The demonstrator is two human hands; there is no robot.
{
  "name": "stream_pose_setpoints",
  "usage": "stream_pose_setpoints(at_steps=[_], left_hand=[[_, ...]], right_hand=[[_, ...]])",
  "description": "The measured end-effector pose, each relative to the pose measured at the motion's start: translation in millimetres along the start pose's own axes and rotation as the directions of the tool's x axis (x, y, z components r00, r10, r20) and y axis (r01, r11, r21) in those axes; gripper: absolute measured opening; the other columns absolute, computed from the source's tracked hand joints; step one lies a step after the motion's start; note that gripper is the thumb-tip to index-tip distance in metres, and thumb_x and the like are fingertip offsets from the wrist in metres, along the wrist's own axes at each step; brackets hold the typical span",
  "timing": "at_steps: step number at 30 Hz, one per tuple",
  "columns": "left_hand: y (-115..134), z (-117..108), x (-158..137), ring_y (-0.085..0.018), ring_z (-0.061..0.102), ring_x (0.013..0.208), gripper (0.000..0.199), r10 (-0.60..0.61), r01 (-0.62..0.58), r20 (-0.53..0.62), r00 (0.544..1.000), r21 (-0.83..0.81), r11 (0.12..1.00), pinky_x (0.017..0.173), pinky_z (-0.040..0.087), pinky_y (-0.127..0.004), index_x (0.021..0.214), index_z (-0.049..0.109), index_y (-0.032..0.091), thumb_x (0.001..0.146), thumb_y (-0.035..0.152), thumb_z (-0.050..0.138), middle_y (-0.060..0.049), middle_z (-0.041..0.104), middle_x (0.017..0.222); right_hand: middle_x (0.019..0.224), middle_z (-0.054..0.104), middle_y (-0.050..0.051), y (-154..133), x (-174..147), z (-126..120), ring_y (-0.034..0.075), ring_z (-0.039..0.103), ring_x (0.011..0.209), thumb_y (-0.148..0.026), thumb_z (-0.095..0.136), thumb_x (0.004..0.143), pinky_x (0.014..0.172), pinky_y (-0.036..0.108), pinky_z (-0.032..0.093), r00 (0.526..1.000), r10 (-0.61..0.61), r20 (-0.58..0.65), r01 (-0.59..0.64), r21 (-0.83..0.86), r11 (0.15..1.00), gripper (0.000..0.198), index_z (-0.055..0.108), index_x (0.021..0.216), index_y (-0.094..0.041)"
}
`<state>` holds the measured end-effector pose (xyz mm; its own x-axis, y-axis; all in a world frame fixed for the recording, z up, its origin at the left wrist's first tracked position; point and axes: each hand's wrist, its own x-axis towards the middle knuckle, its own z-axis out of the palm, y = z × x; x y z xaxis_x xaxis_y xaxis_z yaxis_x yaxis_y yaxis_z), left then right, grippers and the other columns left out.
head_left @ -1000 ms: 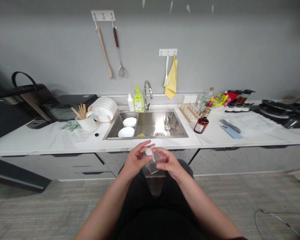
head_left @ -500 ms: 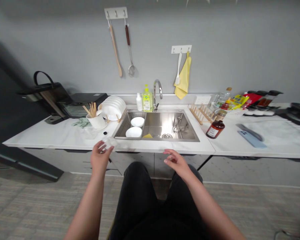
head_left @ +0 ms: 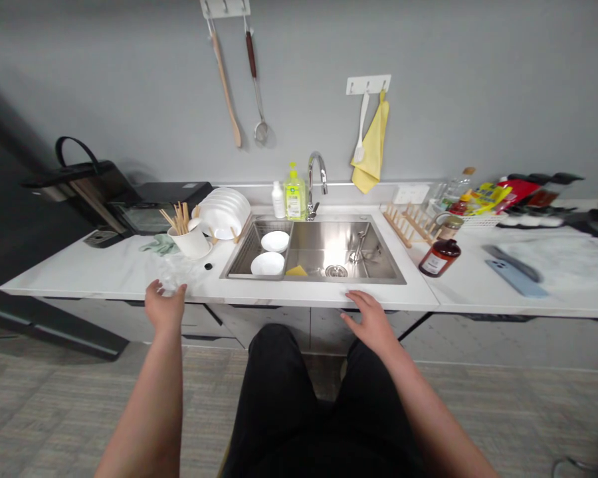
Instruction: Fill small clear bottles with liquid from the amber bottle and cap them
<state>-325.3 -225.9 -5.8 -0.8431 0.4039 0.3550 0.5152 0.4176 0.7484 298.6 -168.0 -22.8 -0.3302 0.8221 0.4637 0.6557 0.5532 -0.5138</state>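
My left hand is at the front edge of the counter on the left, its thumb and fingers apart. Just beyond its fingertips lies clear, crumpled plastic; whether they still touch it is hard to see. A small black round piece rests to the right of the plastic. My right hand hovers by the counter edge in front of the sink, fingers spread and holding nothing. Two white bowls stand in the draining basket on the sink's left side, and a yellow sponge is beside them.
Behind the plastic are a white holder with chopsticks, a green cloth and racked plates. Soap bottles stand by the faucet. To the right are a wooden rack, a brown bottle and a blue phone.
My left hand has moved left with the clear plastic, which now lies spread on the counter, and its fingers have opened. My right hand has shifted slightly right. The view has tilted a little.
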Motion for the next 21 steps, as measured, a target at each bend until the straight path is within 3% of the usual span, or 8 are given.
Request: stream_pose_setpoints(at_steps=[9,16,18,21], left_hand=[[-2.9,13.5,14.3,-0.038,0.070,0.147,0.084,-0.008,0.006,0.042,0.999,0.044,0.999,0.125,0.055,-0.052,0.163,0.050,0.015,0.095,0.051,0.085,-0.023,0.068,0.161],[6.4,10.8,22.7,-0.045,0.064,0.152,0.092,-0.012,0.008,0.047,0.999,0.084,0.996,0.130,0.049,-0.061,0.164,0.047,0.012,0.094,0.052,0.090,-0.026,0.064,0.164],[11.0,6.1,12.6,-0.047,0.053,0.162,0.099,0.031,-0.031,0.000,1.000,0.096,0.995,0.135,0.042,-0.062,0.168,0.042,0.009,0.092,0.051,0.091,-0.030,0.055,0.172],[22.3,3.4,-9.2,-0.048,0.041,0.168,0.092,0.236,-0.218,-0.115,0.965,0.147,0.965,0.140,0.033,-0.062,0.168,0.044,0.008,0.098,0.052,0.083,-0.031,0.049,0.173]], right_hand=[[0.158,0.074,0.015,4.4,-0.5,4.2,0.044,0.066,0.149,-0.038,0.080,0.097,0.128,0.069,0.050,0.997,0.022,0.072,-0.017,-0.070,0.997,0.052,0.077,0.148,-0.027],[0.159,0.074,0.014,5.7,-1.8,3.2,0.044,0.064,0.151,-0.036,0.079,0.096,0.128,0.069,0.049,0.996,0.038,0.074,-0.035,-0.050,0.998,0.050,0.079,0.146,-0.029],[0.160,0.074,0.013,6.3,-2.4,3.5,0.044,0.065,0.151,-0.035,0.079,0.096,0.127,0.068,0.049,0.996,0.041,0.074,-0.038,-0.047,0.998,0.051,0.079,0.146,-0.029],[0.160,0.074,0.013,7.4,-3.1,4.1,0.044,0.065,0.151,-0.035,0.079,0.097,0.127,0.067,0.049,0.997,0.041,0.069,-0.038,-0.039,0.998,0.050,0.078,0.146,-0.029]])
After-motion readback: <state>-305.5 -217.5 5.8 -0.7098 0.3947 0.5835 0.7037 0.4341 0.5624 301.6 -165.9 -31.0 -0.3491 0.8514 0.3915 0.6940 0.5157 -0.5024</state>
